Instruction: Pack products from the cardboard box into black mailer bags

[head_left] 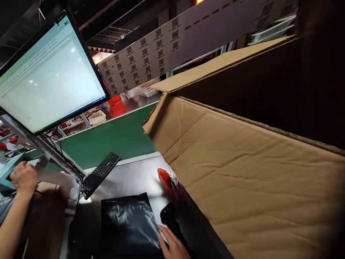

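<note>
My left hand (24, 178) is far left, curled with its fingers closed at the edge of a teal device (10, 169) from which a pale paper strip (54, 176) sticks out; what it grips I cannot make out. My right hand (174, 244) lies at the bottom, fingers stretched flat on the right edge of a black plastic bag (126, 223) on the steel table (134, 176). A black handheld scanner (168, 216) lies just right of the fingers.
A large open cardboard box (242, 172) fills the right side, its flap leaning over the table. A red object (165, 178) sits by the box. A black keyboard (99, 174), a tilted monitor (48, 75) and a green conveyor belt (115, 138) lie behind.
</note>
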A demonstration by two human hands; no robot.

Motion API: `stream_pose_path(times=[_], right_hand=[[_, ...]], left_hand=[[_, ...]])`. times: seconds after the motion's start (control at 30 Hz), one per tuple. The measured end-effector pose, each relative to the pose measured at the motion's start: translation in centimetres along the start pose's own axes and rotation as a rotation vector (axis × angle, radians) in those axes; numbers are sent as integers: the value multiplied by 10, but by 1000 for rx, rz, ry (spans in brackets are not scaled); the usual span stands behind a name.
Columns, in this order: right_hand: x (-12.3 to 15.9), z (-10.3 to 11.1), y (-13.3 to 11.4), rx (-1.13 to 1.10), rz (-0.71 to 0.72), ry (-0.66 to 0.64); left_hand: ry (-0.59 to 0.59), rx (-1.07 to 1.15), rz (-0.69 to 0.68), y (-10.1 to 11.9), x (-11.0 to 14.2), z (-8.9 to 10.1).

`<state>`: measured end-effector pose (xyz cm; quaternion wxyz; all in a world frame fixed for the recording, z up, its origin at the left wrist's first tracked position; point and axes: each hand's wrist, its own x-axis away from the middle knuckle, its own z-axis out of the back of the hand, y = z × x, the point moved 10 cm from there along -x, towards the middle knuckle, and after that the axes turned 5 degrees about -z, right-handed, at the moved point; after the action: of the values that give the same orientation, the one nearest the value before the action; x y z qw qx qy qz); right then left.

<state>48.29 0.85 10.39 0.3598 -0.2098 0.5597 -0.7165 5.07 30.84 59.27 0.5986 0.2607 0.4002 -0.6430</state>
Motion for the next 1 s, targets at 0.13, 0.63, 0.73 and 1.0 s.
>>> stream_pose_path(times=[0.13, 0.63, 0.73, 1.0], right_hand=[[-28, -26, -41, -242, -103, 35], [72, -107, -56, -789, -800, -296], [65, -104, -36, -594, -794, -280], [10, -89, -8, 9, -600, -195]], left_hand=[[-113, 350, -248, 96, 65, 37], [-1011, 1917, 1197, 184, 404, -32], [-1059, 1914, 1260, 204, 431, -57], [-1071, 1590, 1134, 236, 475, -115]])
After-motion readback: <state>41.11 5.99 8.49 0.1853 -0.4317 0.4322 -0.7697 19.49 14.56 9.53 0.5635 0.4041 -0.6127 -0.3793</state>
